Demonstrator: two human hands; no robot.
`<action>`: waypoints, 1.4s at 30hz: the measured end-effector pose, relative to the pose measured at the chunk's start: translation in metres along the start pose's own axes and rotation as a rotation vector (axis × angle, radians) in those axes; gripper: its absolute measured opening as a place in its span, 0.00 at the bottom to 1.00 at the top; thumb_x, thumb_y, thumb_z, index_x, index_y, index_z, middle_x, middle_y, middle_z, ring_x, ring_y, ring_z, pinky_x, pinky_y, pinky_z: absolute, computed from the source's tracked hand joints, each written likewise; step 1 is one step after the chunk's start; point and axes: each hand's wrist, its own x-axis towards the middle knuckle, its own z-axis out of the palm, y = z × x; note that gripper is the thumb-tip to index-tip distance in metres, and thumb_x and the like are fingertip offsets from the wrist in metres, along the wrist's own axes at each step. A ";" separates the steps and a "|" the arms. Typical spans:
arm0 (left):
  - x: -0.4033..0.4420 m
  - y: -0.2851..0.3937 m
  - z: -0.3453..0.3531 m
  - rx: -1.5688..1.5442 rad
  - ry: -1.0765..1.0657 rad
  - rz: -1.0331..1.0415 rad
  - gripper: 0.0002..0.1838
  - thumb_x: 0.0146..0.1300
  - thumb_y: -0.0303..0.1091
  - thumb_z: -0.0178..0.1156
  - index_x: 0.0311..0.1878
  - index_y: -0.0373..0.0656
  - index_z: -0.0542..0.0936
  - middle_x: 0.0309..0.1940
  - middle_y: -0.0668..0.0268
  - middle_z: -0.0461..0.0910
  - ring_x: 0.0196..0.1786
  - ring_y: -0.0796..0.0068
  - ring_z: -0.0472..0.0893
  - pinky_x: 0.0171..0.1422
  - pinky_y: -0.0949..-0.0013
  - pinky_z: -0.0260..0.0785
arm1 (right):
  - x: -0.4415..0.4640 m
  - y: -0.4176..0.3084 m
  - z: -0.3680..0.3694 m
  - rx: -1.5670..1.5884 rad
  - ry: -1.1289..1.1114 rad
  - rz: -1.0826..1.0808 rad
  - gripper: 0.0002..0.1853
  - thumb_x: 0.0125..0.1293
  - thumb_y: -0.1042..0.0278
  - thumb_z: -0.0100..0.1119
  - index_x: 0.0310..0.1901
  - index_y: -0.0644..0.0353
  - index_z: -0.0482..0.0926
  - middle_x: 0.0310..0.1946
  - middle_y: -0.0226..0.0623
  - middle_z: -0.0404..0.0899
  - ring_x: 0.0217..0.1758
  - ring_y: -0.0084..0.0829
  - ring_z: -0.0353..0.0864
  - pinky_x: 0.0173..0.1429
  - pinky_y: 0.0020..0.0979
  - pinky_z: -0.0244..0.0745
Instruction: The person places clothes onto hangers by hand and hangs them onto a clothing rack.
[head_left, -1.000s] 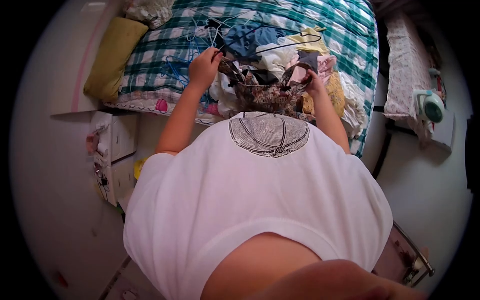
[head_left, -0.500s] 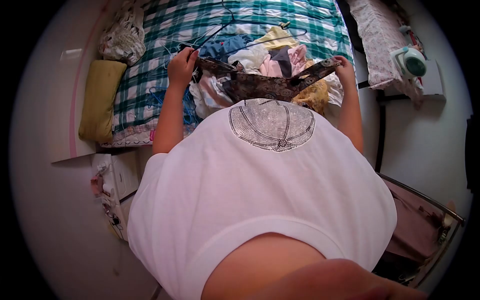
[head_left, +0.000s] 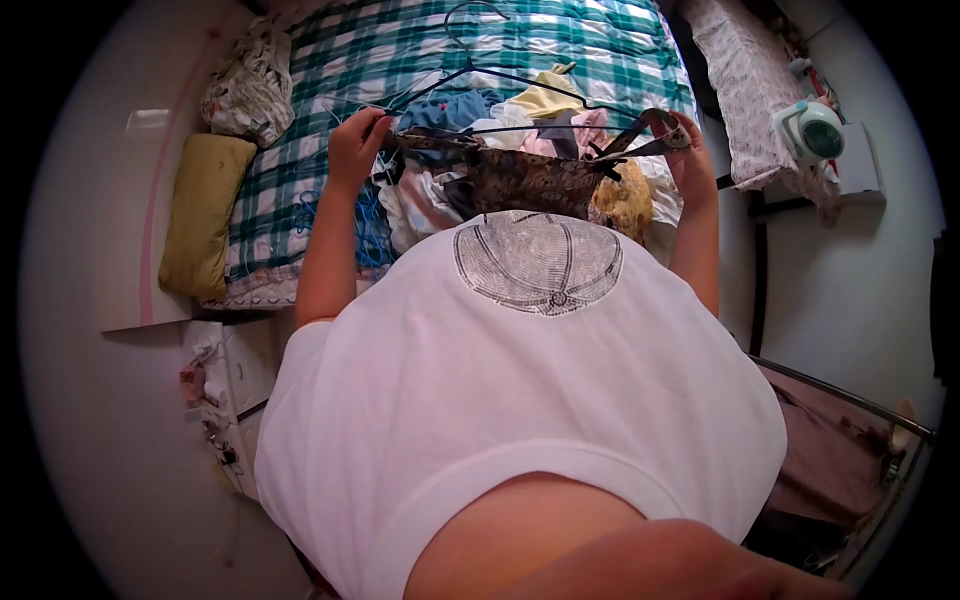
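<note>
A dark patterned garment is stretched between my hands above the bed. My left hand is closed on its left strap, close to the left end of a dark hanger. My right hand pinches the garment's right strap, which spreads out in a loop. The hanger's hook points away from me, and its right arm reaches toward the right strap. Whether the hanger's ends sit inside the straps is hard to tell. Beneath lie a blue garment, a yellow garment and a mustard garment.
The clothes lie on a green-and-white plaid bed cover. Blue hangers lie at its left. A mustard pillow and a bundled patterned cloth are farther left. A white-and-green fan stands at the right.
Compared with a second ago, my hands are farther apart and the garment is stretched wider. The hanger has swung round so its hook points away from me.
</note>
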 end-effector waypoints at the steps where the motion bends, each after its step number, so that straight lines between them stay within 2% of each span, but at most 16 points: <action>1: 0.000 0.000 -0.002 -0.002 -0.011 0.012 0.11 0.60 0.39 0.54 0.33 0.39 0.76 0.19 0.64 0.73 0.22 0.73 0.72 0.26 0.73 0.61 | 0.000 -0.002 0.007 0.024 -0.014 0.003 0.21 0.58 0.73 0.56 0.53 0.65 0.65 0.53 0.45 0.68 0.57 0.37 0.69 0.63 0.35 0.62; 2: 0.001 0.001 -0.003 -0.003 -0.020 0.024 0.11 0.61 0.38 0.54 0.33 0.38 0.76 0.19 0.65 0.72 0.21 0.76 0.71 0.26 0.74 0.61 | 0.000 -0.005 0.014 0.049 -0.028 0.006 0.21 0.58 0.73 0.56 0.53 0.65 0.65 0.53 0.45 0.68 0.57 0.37 0.69 0.63 0.35 0.61; 6: 0.002 0.010 -0.003 0.006 -0.048 0.073 0.11 0.60 0.38 0.55 0.32 0.38 0.76 0.19 0.64 0.73 0.21 0.73 0.71 0.25 0.73 0.61 | -0.003 -0.012 0.038 -0.034 -0.068 -0.001 0.22 0.57 0.70 0.58 0.53 0.64 0.65 0.54 0.41 0.68 0.57 0.33 0.69 0.62 0.32 0.61; 9: 0.007 0.010 0.005 0.002 -0.072 0.116 0.12 0.59 0.40 0.55 0.30 0.40 0.77 0.20 0.63 0.74 0.21 0.67 0.73 0.25 0.71 0.62 | 0.002 -0.011 0.046 -0.243 -0.062 0.032 0.23 0.57 0.68 0.59 0.53 0.62 0.67 0.54 0.40 0.68 0.57 0.30 0.68 0.63 0.31 0.60; 12: 0.010 0.019 0.011 -0.008 -0.051 0.130 0.12 0.59 0.41 0.55 0.30 0.41 0.76 0.19 0.63 0.74 0.22 0.67 0.74 0.26 0.71 0.62 | 0.002 -0.018 0.059 -0.460 -0.112 0.039 0.19 0.58 0.69 0.57 0.51 0.60 0.70 0.52 0.36 0.71 0.54 0.24 0.69 0.58 0.26 0.63; 15: 0.012 0.022 0.013 -0.022 -0.078 0.060 0.12 0.59 0.41 0.55 0.30 0.41 0.77 0.19 0.63 0.74 0.22 0.66 0.74 0.26 0.70 0.63 | 0.002 -0.024 0.068 -0.555 -0.142 0.076 0.16 0.60 0.71 0.55 0.50 0.61 0.70 0.49 0.34 0.73 0.51 0.23 0.71 0.54 0.25 0.66; 19: 0.014 0.018 0.015 -0.052 -0.064 0.077 0.12 0.59 0.41 0.55 0.31 0.41 0.77 0.19 0.63 0.74 0.21 0.67 0.73 0.26 0.71 0.63 | 0.002 -0.029 0.075 -0.584 -0.189 0.075 0.15 0.60 0.72 0.54 0.49 0.61 0.70 0.48 0.34 0.73 0.48 0.23 0.73 0.51 0.25 0.68; 22: 0.013 0.023 0.013 -0.079 -0.066 0.063 0.12 0.58 0.40 0.56 0.30 0.40 0.77 0.18 0.63 0.74 0.21 0.69 0.73 0.26 0.71 0.62 | 0.001 -0.037 0.081 -0.604 -0.217 0.091 0.16 0.58 0.78 0.55 0.49 0.62 0.70 0.47 0.32 0.74 0.47 0.24 0.73 0.51 0.25 0.68; 25: 0.015 0.033 0.015 -0.100 -0.041 0.066 0.12 0.58 0.40 0.57 0.30 0.40 0.77 0.18 0.64 0.74 0.21 0.71 0.73 0.25 0.72 0.62 | -0.007 -0.050 0.104 -0.916 -0.175 0.066 0.18 0.53 0.83 0.55 0.47 0.63 0.70 0.44 0.31 0.75 0.46 0.23 0.74 0.51 0.25 0.68; 28: 0.015 0.038 0.016 -0.073 0.001 0.083 0.11 0.58 0.40 0.57 0.30 0.41 0.78 0.17 0.64 0.74 0.20 0.72 0.73 0.25 0.72 0.62 | -0.005 -0.053 0.110 -1.214 -0.251 0.012 0.19 0.50 0.87 0.54 0.45 0.64 0.70 0.43 0.31 0.75 0.46 0.23 0.73 0.52 0.24 0.68; 31: 0.018 0.033 0.014 -0.002 0.043 0.100 0.12 0.58 0.41 0.57 0.30 0.41 0.78 0.17 0.65 0.74 0.20 0.72 0.74 0.25 0.73 0.63 | -0.003 -0.050 0.107 -1.198 -0.232 0.025 0.17 0.49 0.87 0.55 0.43 0.65 0.71 0.44 0.32 0.74 0.47 0.23 0.73 0.52 0.24 0.67; 34: 0.019 0.033 0.010 0.019 0.059 0.113 0.13 0.58 0.42 0.57 0.30 0.42 0.79 0.18 0.64 0.75 0.20 0.72 0.75 0.25 0.73 0.64 | 0.001 -0.047 0.101 -1.135 -0.290 -0.059 0.16 0.50 0.82 0.58 0.43 0.62 0.73 0.41 0.36 0.76 0.45 0.30 0.75 0.48 0.27 0.68; 36: 0.018 0.037 0.005 0.007 0.019 0.056 0.13 0.58 0.43 0.57 0.29 0.42 0.79 0.18 0.64 0.75 0.21 0.71 0.76 0.25 0.72 0.64 | -0.001 -0.049 0.105 -1.128 -0.322 -0.074 0.15 0.52 0.79 0.56 0.44 0.62 0.73 0.42 0.36 0.76 0.46 0.29 0.74 0.48 0.27 0.68; 40: 0.017 0.035 0.003 0.042 0.033 0.127 0.14 0.60 0.41 0.56 0.32 0.39 0.78 0.18 0.65 0.74 0.21 0.75 0.74 0.25 0.74 0.63 | -0.003 -0.050 0.099 -0.962 -0.313 0.003 0.13 0.59 0.71 0.51 0.46 0.61 0.73 0.45 0.35 0.75 0.47 0.28 0.73 0.49 0.29 0.67; 42: 0.016 0.039 0.000 0.044 0.011 0.102 0.13 0.60 0.41 0.56 0.32 0.39 0.78 0.18 0.65 0.74 0.20 0.75 0.74 0.25 0.74 0.63 | -0.004 -0.050 0.106 -1.026 -0.276 -0.093 0.14 0.61 0.67 0.49 0.48 0.60 0.73 0.43 0.36 0.76 0.46 0.30 0.74 0.48 0.29 0.67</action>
